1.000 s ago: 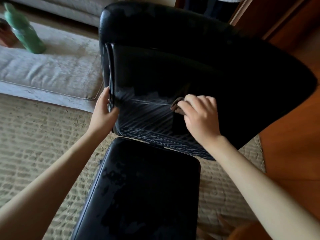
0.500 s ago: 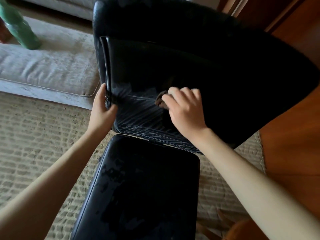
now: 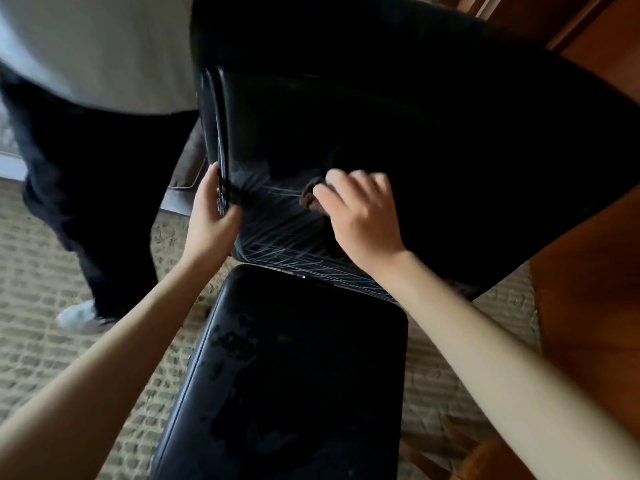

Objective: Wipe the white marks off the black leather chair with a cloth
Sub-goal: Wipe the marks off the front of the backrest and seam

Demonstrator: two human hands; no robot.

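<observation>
The black leather chair point(image 3: 433, 126) fills the upper middle of the view, its backrest facing me. Thin white marks point(image 3: 277, 247) criss-cross the lower left of the backrest. My left hand point(image 3: 213, 216) grips the backrest's left edge, thumb on the front face. My right hand point(image 3: 360, 213) holds a small dark brown cloth point(image 3: 310, 199) bunched under its fingers and presses it against the leather just right of the marks. Most of the cloth is hidden by my fingers.
The chair's black seat point(image 3: 294, 375), worn and scuffed, lies below my arms. Another person point(image 3: 93, 140) in a white top and dark trousers stands close on the left, on a beige woven rug point(image 3: 45, 271). Orange-brown wood floor point(image 3: 588, 306) is at the right.
A person has walked into view at the left, covering the sofa and green bottle. My right hand with the cloth has slid left across the backrest. My left hand keeps its grip.
</observation>
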